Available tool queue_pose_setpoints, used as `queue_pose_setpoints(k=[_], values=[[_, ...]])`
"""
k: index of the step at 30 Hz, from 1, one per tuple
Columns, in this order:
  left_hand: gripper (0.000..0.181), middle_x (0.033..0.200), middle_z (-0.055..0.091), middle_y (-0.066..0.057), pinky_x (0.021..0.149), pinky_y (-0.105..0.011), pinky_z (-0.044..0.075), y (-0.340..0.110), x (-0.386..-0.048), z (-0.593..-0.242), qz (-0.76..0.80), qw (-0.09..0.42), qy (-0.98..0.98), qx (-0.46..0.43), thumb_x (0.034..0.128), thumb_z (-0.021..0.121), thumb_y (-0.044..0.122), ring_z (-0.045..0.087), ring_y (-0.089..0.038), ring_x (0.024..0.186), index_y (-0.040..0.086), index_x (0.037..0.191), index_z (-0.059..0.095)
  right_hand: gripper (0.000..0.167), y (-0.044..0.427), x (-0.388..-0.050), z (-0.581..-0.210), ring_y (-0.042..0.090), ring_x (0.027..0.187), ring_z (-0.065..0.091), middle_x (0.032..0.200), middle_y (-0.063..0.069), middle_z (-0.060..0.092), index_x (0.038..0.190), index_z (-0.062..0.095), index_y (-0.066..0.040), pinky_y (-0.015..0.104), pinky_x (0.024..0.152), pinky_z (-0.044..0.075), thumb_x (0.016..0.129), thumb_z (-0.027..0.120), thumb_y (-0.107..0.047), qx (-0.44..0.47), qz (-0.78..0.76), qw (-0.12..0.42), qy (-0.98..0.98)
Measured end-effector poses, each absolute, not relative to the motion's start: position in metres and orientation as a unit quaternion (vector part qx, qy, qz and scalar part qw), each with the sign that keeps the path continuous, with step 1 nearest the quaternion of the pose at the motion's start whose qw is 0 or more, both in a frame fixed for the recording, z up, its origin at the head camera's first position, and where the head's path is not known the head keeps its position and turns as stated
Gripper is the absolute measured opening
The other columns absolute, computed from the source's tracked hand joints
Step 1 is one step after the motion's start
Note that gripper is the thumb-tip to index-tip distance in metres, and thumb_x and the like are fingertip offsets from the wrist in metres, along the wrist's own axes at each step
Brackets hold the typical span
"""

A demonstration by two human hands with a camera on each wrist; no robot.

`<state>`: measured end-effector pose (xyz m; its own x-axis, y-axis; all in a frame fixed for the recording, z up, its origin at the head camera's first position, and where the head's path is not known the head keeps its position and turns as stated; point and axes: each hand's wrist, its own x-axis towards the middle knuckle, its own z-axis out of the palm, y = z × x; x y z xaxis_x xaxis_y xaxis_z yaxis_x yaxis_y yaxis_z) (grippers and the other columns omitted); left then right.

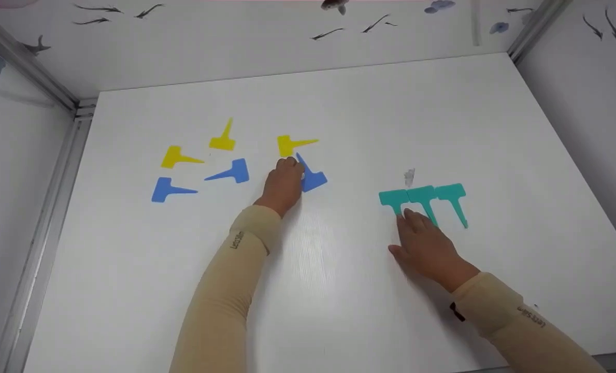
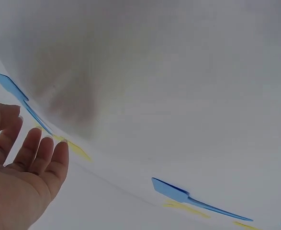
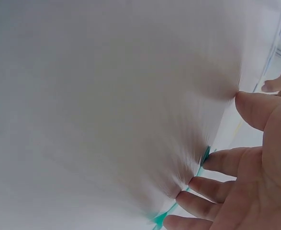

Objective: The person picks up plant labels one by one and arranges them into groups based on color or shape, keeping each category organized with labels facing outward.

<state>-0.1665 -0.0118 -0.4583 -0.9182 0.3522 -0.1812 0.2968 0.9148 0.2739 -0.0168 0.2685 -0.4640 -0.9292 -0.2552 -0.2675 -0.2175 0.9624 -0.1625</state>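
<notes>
The left hand (image 1: 282,182) has loosely curled fingers, no tag visible between them; the blue tag (image 1: 315,181) lies at its 3 o'clock — contact is unclear. The right hand (image 1: 426,247) spreads its fingers slightly, tips against the teal tags (image 1: 421,195) at its 12 o'clock. These look light, thin, fairly stiff, probably slippery — best pinched by the broad head's edge.

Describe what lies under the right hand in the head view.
The leftmost teal tag shows its head, but the end of its stem disappears behind the right hand. White tabletop shows around it; anything else beneath the hand is covered.
</notes>
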Motion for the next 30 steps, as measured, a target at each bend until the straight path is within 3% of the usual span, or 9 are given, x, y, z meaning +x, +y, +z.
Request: queue_pose_setpoints(k=[17, 30], values=[[0.041, 0.137, 0.048, -0.012, 0.108, -0.044, 0.037, -0.002, -0.185, -0.456, 0.057, 0.121, 0.966, 0.223, 0.0968, 0.053, 0.002, 0.04, -0.027, 0.129, 0.009, 0.137, 0.051, 0.07, 0.266, -0.018, -0.462, 0.046, 0.138, 0.027, 0.15, 0.029, 0.029, 0.144, 0.032, 0.01, 0.055, 0.109, 0.029, 0.095, 0.059, -0.033, -0.101, -0.068, 0.154, 0.98], [0.03, 0.124, 0.055, -0.013, 0.1, -0.044, 0.043, -0.005, -0.184, -0.451, 0.017, 0.116, 0.966, 0.229, 0.0996, 0.048, 0.006, 0.046, -0.028, 0.116, 0.008, 0.128, 0.058, 0.068, 0.268, -0.015, -0.465, 0.045, 0.136, 0.032, 0.147, 0.03, 0.035, 0.141, 0.036, 0.012, 0.053, 0.108, 0.033, 0.095, 0.06, -0.031, -0.12, -0.067, 0.124, 0.983]])
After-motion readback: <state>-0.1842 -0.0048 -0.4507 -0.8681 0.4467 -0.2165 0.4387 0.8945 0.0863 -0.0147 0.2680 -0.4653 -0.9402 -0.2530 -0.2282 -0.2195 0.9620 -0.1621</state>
